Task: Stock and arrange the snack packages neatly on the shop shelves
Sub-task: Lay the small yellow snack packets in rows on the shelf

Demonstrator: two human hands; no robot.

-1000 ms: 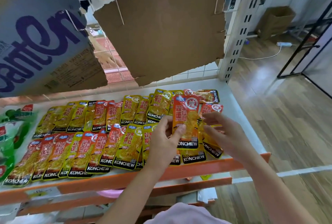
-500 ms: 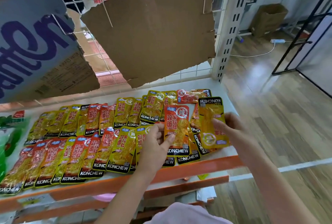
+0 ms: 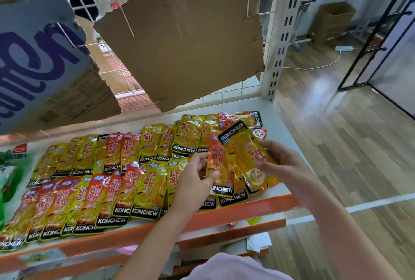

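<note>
Head view: two hands work at the centre right of the frame above the white shelf [image 3: 283, 120] with its orange front edge. The left hand [image 3: 194, 181] pinches one orange snack packet [image 3: 219, 163], thumb on its face. The right hand [image 3: 283, 165] grips one yellow packet [image 3: 249, 156], turned upside down and overlapping the orange one. Below and to the left, two overlapping rows of packets [image 3: 107, 181] lie flat on the shelf; their exact number cannot be told. Two torn cardboard sheets [image 3: 186, 39] hang in the upper half. One green bag [image 3: 11, 172] sits at the left edge.
</note>
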